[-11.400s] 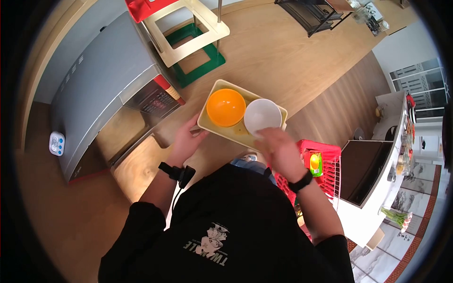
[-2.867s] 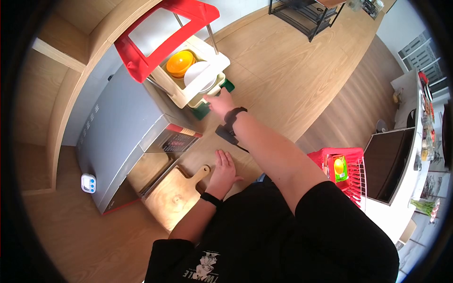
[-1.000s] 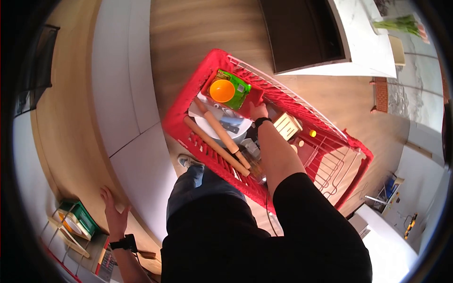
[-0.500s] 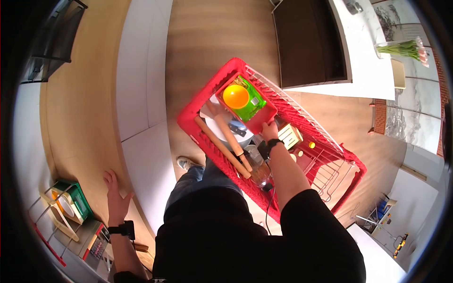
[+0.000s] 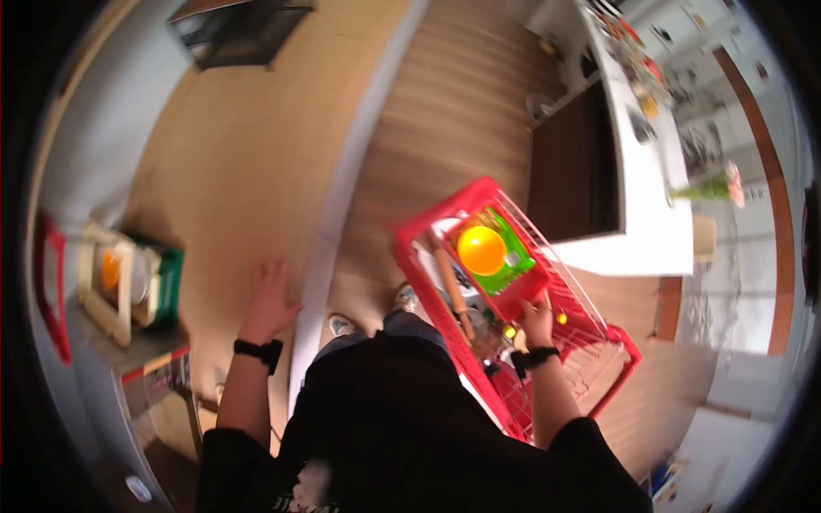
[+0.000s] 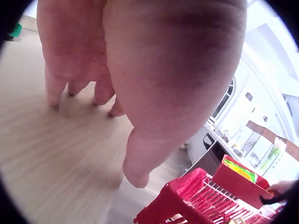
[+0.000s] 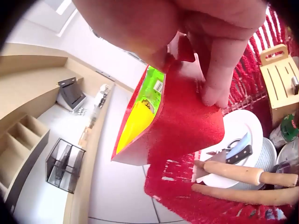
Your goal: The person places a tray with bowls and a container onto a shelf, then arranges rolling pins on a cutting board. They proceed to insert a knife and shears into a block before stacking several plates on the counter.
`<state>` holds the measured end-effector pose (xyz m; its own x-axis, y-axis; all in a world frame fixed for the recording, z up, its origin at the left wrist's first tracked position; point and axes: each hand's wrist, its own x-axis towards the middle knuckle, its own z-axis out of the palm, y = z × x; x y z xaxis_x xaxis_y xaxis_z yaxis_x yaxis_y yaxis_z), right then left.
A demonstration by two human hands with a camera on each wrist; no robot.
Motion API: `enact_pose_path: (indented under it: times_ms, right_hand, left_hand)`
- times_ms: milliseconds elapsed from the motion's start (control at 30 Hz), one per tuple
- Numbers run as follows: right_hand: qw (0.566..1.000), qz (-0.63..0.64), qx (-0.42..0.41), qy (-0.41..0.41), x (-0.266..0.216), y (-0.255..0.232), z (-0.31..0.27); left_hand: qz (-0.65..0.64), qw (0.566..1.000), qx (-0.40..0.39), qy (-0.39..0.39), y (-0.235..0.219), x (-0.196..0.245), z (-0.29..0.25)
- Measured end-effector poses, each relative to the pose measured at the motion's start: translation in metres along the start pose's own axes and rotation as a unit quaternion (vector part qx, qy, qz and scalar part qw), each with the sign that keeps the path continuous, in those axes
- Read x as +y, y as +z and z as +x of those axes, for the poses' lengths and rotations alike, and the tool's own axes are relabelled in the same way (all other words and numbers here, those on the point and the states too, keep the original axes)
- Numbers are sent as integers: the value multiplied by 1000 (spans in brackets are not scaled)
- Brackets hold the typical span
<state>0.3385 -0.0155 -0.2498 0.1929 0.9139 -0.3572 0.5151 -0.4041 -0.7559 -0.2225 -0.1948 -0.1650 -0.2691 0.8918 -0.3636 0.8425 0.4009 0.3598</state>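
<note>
the right hand (image 5: 539,318) grips the red tray (image 5: 513,295) over the red basket (image 5: 599,376); the left hand (image 5: 269,299) lies flat, fingers spread, on the wooden counter (image 5: 222,171).

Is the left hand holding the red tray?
No, the left hand rests flat on the wooden counter; the right hand grips the red tray.

You stand on a wood floor (image 5: 445,94); a white counter (image 5: 654,197) runs beside you, and a black wire rack (image 5: 235,30) sits farther off.

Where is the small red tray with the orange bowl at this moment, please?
In the head view, the red tray sits right of centre, lifted over the red basket, gripped at its edge by the right hand.
</note>
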Motion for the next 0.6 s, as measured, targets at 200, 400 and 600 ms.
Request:
enact_pose_path:
  times_ms: [200,400,600]
  right_hand:
    - [987,115,-109,-2,-115,10,-79]
    - [951,139,-270,-63,-215,78,-140]
    - [894,130,-415,-105,-314,157,-217]
  left_hand:
    - [-67,995,49,-48,7,-54,-80]
    - [-46,978,126,-159,31,-98,-146]
    - [-85,974,133,-163,43,-118,-160]
